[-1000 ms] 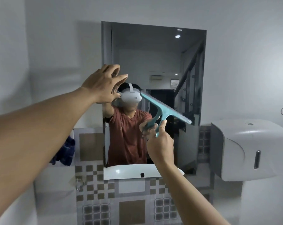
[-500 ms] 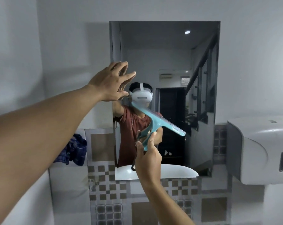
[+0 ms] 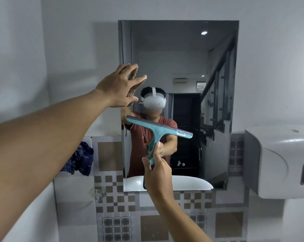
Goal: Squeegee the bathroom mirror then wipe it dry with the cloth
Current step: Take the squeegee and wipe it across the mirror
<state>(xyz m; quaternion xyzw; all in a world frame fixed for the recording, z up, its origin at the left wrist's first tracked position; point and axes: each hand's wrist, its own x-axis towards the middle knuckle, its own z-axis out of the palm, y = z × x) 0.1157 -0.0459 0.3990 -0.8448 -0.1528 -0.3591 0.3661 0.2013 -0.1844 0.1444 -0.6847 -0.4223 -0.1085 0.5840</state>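
Teal squeegee [image 3: 158,131] is sitting in my right hand [image 3: 158,170], fingers and thumb wrapping its handle. Its blade is tilting across the lower middle of the mirror [image 3: 182,67], left end higher. My left hand [image 3: 119,88] is hovering by the mirror's left edge, fingers spread and gripping nothing; I cannot tell whether it is touching the glass. I am judging a squeegee stroke to be in hand. For a clean pass I am aiming to press the whole rubber edge flat, pull steadily downward and overlap each strip. Blue cloth [image 3: 81,158] is lying left of the mirror, well apart.
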